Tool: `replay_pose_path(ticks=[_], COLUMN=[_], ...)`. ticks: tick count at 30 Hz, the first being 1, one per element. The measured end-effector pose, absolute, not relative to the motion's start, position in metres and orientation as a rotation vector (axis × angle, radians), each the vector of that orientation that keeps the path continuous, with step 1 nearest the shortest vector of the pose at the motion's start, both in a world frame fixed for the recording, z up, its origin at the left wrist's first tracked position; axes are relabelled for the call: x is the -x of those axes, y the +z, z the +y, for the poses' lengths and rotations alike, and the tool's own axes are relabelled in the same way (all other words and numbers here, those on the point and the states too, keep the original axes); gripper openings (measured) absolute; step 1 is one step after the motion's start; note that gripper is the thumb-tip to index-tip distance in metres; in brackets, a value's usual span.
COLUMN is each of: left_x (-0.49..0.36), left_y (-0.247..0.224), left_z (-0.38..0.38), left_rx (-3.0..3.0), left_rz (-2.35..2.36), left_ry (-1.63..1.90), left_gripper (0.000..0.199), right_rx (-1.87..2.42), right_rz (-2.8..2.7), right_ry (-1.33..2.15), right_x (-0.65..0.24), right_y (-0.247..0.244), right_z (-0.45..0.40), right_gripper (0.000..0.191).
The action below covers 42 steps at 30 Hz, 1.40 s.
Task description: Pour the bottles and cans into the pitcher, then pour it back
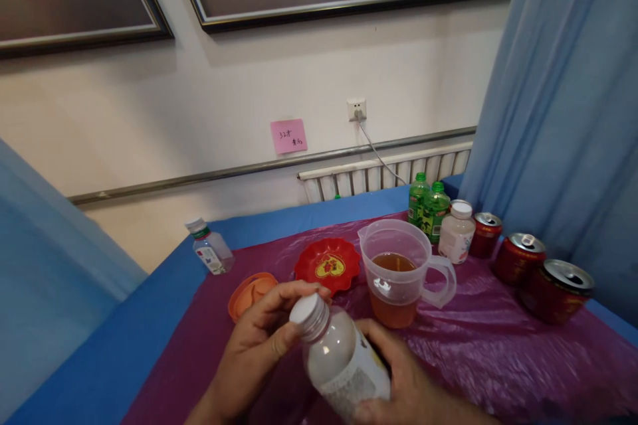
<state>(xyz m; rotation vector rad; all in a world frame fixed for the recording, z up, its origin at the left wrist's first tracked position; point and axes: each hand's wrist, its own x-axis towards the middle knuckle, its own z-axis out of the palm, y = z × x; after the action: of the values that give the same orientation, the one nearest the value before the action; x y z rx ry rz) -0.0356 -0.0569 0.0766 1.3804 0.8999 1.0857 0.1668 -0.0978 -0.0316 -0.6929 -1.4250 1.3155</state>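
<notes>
A clear plastic bottle (pixel 343 362) with a white cap and a printed label is held tilted above the table, its cap toward the upper left. My right hand (pixel 406 382) is wrapped round its lower body. My left hand (pixel 266 339) is at the white cap, thumb and fingers bent on either side of it; whether they grip it is hard to tell. Just beyond the bottle stands a clear measuring jug (pixel 396 279) with amber liquid. A red scalloped dish (pixel 329 265) and an orange dish (pixel 252 292) lie behind my left hand.
A small clear bottle (pixel 214 252) leans at the left. Green bottles (pixel 428 209), a white-capped bottle (pixel 457 234) and red cans (pixel 521 259) line the right. Purple film (pixel 174 352) covers the blue tabletop. Blue curtains (pixel 563 113) hang at both sides.
</notes>
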Motion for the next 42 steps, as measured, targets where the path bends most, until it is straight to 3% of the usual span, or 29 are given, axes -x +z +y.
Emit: replay_pose_path(ticks=[3, 7, 12, 17, 20, 23, 26, 30, 34, 38, 42], left_x=[0.038, 0.035, 0.023, 0.004, -0.002, -0.002, 0.0, 0.001, -0.004, -0.006, -0.001], left_y=[0.079, 0.077, 0.072, 0.071, 0.072, 0.074, 0.077, 0.079, 0.077, 0.078, 0.082], left_z=[-0.052, -0.051, -0.056, -0.058, -0.054, -0.049, -0.047, -0.056, -0.064, -0.057, -0.049], left_rx=[-1.361, -1.297, -1.278, -1.253, -1.168, -1.118, -1.178, -1.26, -1.31, -1.237, -1.088], left_rz=[0.767, 0.638, 0.654, 0.71, 0.497, 0.371, 0.518, 0.935, 1.078, 0.887, 0.488], left_ry=[0.984, 0.951, 1.029, 1.157, 1.076, 0.935, 0.992, 1.193, 1.213, 1.101, 0.909], left_gripper=[0.034, 0.033, 0.036, 0.01, 0.017, 0.042, 0.063, 0.037, 0.038, 0.027, 0.031], right_rx=[0.491, 0.414, 0.484, 0.601, 0.368, 0.292, 0.42, 0.613, 0.866, 0.666, 0.503], right_rz=[-1.264, -1.127, -1.127, -1.222, -1.09, -1.046, -1.091, -1.222, -1.382, -1.284, -1.211], right_ry=[1.685, 1.862, 1.713, 1.494, 1.8, 1.979, 1.846, 1.439, 1.025, 1.39, 1.779], right_x=[-0.162, -0.157, -0.158, -0.156, -0.152, -0.151, -0.153, -0.156, -0.151, -0.143, -0.144], right_y=[-0.036, -0.047, -0.046, -0.034, -0.033, -0.037, -0.042, -0.043, -0.044, -0.052, -0.059], right_z=[-0.099, -0.098, -0.094, -0.091, -0.094, -0.097, -0.096, -0.09, -0.088, -0.089, -0.093], right_gripper=[0.072, 0.084, 0.077, 0.064, 0.068, 0.067, 0.069, 0.071, 0.069, 0.074, 0.072])
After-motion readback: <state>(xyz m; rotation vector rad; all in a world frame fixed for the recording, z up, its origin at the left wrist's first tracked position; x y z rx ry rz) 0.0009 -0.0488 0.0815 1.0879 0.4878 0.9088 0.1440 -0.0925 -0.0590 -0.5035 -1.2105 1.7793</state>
